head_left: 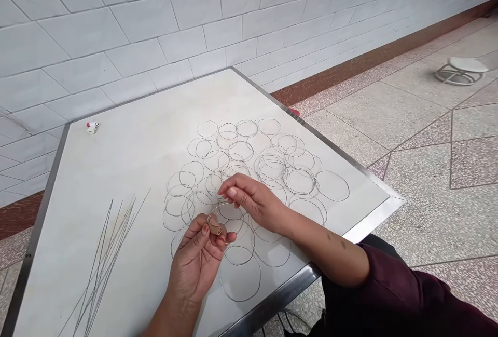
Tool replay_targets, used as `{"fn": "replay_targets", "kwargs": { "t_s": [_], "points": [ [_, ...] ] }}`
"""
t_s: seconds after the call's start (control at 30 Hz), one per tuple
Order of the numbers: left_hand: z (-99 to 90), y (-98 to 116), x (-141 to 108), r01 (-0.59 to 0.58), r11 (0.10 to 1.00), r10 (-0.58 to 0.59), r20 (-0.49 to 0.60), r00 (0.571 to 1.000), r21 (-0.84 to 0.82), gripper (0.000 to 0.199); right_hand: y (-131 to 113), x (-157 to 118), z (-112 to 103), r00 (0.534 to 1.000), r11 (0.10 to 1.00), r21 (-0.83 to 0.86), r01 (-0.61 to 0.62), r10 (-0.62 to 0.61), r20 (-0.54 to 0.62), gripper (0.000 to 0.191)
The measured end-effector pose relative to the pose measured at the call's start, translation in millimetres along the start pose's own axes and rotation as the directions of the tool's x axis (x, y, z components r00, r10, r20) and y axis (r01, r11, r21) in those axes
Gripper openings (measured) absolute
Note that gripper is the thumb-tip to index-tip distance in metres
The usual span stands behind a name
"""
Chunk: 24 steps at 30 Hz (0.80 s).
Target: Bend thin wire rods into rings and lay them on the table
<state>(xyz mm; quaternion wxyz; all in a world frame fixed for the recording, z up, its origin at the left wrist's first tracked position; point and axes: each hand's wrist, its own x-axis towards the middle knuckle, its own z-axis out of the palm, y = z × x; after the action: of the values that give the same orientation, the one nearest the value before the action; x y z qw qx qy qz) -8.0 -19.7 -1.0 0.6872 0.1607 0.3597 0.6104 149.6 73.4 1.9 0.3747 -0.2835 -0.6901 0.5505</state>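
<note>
My left hand (198,259), near the front of the table, pinches a small roll of brown tape (215,226) together with the end of a thin wire (218,206). From the tape this wire curves up to my right hand (252,199), whose thumb and fingers are closed by it; the exact grip point is partly hidden by the fingers. Beneath and beyond both hands, many thin wire rings (337,185) lie flat and overlap on the white tabletop (136,165).
Several straight wires (101,264) lie in a loose bundle at the left. A small red and white item (92,127) sits near the far left corner. The table has a metal edge (272,300). White tiled wall (175,25) stands behind; a round stool (462,69) is on the floor.
</note>
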Motion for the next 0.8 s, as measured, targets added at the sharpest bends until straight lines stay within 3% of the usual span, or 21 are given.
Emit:
{"fn": "replay_targets", "kwargs": {
  "t_s": [0.13,0.3,0.4,0.57,0.8],
  "points": [
    [-2.9,0.1,-0.4,-0.017,0.999,0.015,-0.034,0.999,-0.031,0.021,2.5,0.8,-7.0,0.995,0.992,0.079,-0.095,0.096,0.000,0.040],
    [-6.9,1.1,1.7,-0.102,0.993,0.098,-0.074,0.992,-0.055,0.018,0.1,-3.0,-5.2,0.962,0.958,0.127,-0.256,0.240,0.127,0.049],
    [-6.6,2.8,4.7,-0.163,0.984,0.155,-0.096,0.983,-0.078,0.017,-3.2,-5.5,1.2,0.944,0.909,0.280,-0.308,0.255,0.211,0.041],
    [-3.6,4.1,7.4,-0.217,0.972,0.204,-0.137,0.969,-0.094,0.019,4.0,-6.9,14.6,0.929,0.732,0.573,-0.368,0.255,0.270,0.030],
    [-6.1,3.0,5.8,-0.234,0.969,0.220,-0.145,0.965,-0.081,0.014,16.4,-6.6,20.9,0.930,0.651,0.666,-0.366,0.287,0.230,0.028]
  ]
}}
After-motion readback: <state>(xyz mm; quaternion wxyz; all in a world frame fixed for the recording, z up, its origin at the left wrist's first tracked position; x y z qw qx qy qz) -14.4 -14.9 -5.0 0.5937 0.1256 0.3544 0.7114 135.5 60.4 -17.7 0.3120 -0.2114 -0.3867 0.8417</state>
